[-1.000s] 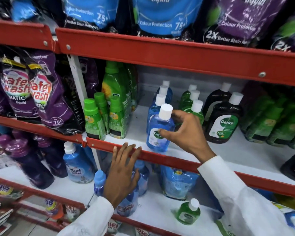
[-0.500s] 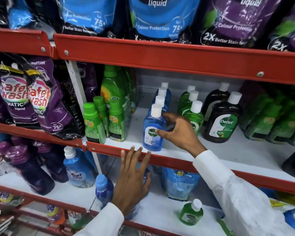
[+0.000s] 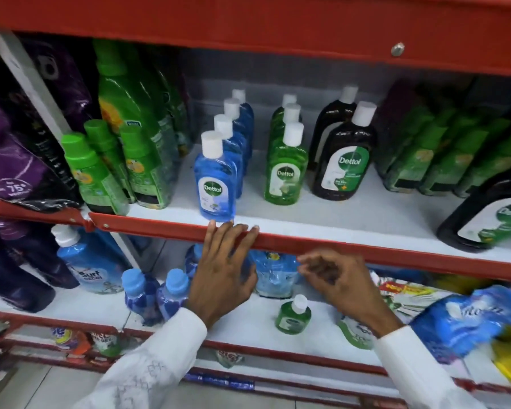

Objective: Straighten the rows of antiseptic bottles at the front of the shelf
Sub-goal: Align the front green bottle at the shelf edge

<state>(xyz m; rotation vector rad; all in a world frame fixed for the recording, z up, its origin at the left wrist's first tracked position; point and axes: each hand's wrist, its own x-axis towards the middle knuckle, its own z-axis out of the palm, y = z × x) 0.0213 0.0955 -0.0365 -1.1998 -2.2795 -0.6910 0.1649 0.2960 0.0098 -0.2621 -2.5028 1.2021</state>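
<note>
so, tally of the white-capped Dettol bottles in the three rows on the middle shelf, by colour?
Blue clear plastic bottles: 4
Green clear plastic bottles: 3
Dark brown bottles: 2
Total: 9

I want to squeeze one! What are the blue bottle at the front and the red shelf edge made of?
Front blue bottle: probably clear plastic, glossy, since the blue liquid shows through; its white cap looks like matte plastic. Red shelf edge: likely painted metal, smooth, with a screw.
</note>
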